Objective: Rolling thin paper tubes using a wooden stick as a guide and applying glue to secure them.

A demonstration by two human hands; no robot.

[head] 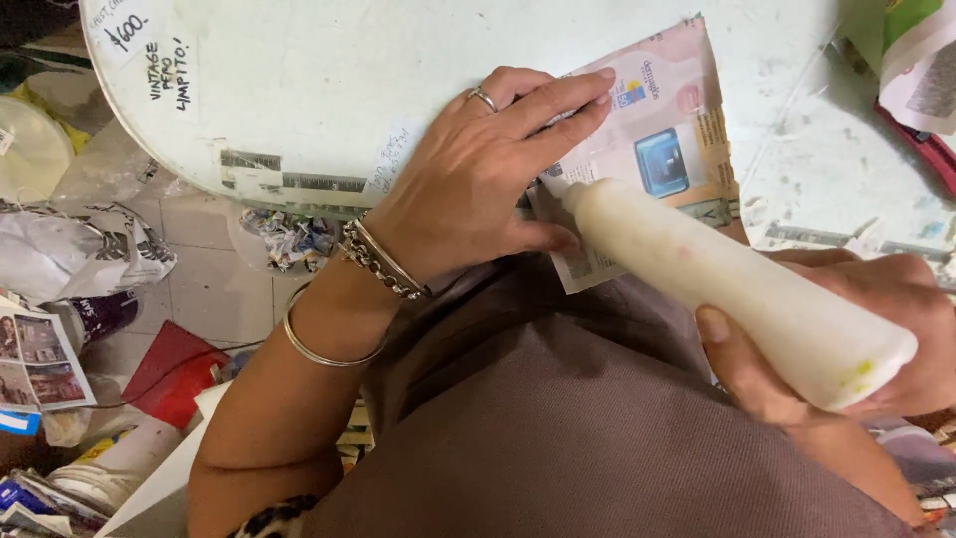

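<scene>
My left hand (488, 169) lies flat, fingers spread, pressing a cut magazine page (662, 130) against the edge of a round white tabletop (329, 90). It wears a ring and several bracelets. My right hand (856, 329) grips a long cream-coloured squeeze bottle (737, 284) near its base. The bottle points up and left, and its nozzle tip touches the lower left edge of the page, right beside my left thumb.
Brown fabric (558, 418) covers my lap below the table. Crumpled newspaper (90, 244), a bowl of paper scraps (289, 239), magazines and a red object (174, 374) litter the tiled floor at left. More printed paper (921, 70) lies at the table's far right.
</scene>
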